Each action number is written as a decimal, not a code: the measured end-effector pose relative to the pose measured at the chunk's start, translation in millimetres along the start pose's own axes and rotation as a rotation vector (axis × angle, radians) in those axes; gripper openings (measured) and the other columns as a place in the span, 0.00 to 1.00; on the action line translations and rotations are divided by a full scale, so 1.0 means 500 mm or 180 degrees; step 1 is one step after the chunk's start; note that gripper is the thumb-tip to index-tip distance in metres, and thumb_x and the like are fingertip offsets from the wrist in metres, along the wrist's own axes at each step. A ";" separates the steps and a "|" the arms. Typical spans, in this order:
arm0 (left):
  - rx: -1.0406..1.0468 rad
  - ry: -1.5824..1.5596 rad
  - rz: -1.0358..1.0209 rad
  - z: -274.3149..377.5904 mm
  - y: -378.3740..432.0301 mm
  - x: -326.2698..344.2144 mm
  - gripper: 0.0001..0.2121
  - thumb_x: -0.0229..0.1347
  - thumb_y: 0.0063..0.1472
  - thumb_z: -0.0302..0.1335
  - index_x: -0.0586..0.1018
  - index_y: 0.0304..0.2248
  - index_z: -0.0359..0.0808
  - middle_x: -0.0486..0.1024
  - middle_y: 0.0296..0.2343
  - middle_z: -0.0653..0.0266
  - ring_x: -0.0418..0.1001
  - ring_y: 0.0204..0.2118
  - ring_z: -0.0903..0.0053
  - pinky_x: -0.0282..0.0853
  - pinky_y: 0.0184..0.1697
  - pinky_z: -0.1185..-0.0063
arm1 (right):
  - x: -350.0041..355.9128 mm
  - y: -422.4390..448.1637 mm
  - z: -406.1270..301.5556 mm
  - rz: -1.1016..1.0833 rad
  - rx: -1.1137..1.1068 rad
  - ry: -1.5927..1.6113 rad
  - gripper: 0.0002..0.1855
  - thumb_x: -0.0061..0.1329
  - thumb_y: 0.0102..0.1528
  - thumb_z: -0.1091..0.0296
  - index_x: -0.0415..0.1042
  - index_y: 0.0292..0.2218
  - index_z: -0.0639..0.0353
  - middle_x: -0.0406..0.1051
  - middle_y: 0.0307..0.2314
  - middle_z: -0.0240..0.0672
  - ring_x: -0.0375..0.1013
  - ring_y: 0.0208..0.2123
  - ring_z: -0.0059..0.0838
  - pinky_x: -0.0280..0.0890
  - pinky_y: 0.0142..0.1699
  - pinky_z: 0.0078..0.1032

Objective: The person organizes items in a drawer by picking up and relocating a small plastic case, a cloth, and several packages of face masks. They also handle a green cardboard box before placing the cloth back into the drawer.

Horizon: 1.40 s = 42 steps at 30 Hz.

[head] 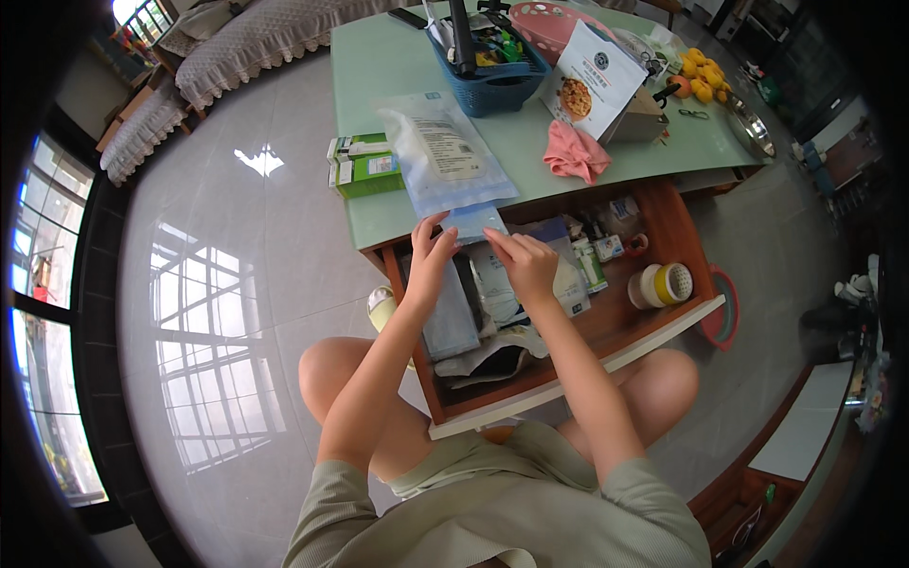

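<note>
A thin light-blue plastic packet point(474, 219) spans both hands at the table edge, above the open drawer. My left hand point(430, 257) grips its left side between thumb and fingers. At the packet's lower right corner, my right hand point(527, 264) pinches with thumb and index finger. Just beyond lies a large translucent plastic bag point(447, 153) bearing printed writing, on the green glass tabletop point(369, 85). Below the hands, the wooden drawer point(618, 330) holds another blue packet point(452, 316), a white-and-green box point(589, 264) and rolls of tape point(671, 282).
Green boxes point(366, 174) sit left of the bag. Farther back are a blue plastic basket point(490, 85), a pink basket point(550, 28), a white printed pouch point(593, 82) and a pink cloth point(574, 153). Yellow fruit point(701, 74) and a metal bowl point(751, 126) lie at the right.
</note>
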<state>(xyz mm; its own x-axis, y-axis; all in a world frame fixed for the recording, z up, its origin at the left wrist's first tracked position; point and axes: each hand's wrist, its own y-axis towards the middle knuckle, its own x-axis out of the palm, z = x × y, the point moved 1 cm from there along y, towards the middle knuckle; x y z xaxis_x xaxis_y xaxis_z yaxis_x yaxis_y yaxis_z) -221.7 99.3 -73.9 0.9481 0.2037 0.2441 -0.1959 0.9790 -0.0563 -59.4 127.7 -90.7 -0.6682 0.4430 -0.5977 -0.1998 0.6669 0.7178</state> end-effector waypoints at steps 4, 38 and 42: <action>-0.0572 -0.0057 0.0230 0.022 -0.022 0.010 0.22 0.49 0.55 0.23 0.63 0.50 0.35 0.63 0.45 0.64 0.61 0.46 0.78 0.59 0.47 0.81 | -0.037 -0.042 -0.027 -0.0147 -0.0285 -0.0060 0.10 0.55 0.44 0.68 0.77 0.32 0.46 0.63 0.12 0.26 0.65 0.15 0.27 0.59 0.21 0.23; -0.0480 0.1367 0.0494 -0.185 -0.205 -0.043 0.22 0.50 0.50 0.20 0.68 0.47 0.42 0.54 0.51 0.54 0.54 0.53 0.67 0.50 0.55 0.76 | 0.056 -0.221 -0.011 -0.1432 0.2634 0.2759 0.17 0.53 0.48 0.70 0.71 0.40 0.68 0.74 0.24 0.35 0.71 0.26 0.18 0.65 0.32 0.16; -0.0051 0.1820 0.0457 -0.207 -0.200 -0.056 0.24 0.50 0.51 0.22 0.66 0.50 0.44 0.48 0.53 0.45 0.50 0.56 0.60 0.48 0.57 0.74 | 0.088 -0.216 -0.016 -0.1609 0.2594 0.2622 0.18 0.54 0.48 0.71 0.70 0.41 0.68 0.73 0.26 0.32 0.69 0.27 0.15 0.63 0.31 0.14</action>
<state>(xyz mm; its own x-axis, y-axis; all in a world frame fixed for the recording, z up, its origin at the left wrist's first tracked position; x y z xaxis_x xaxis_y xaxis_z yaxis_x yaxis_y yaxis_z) -202.8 -4.8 -175.5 0.8977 0.2946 -0.3276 -0.3327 0.9407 -0.0658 -72.8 70.3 -191.8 -0.9521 -0.2765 -0.1309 -0.2603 0.9570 -0.1281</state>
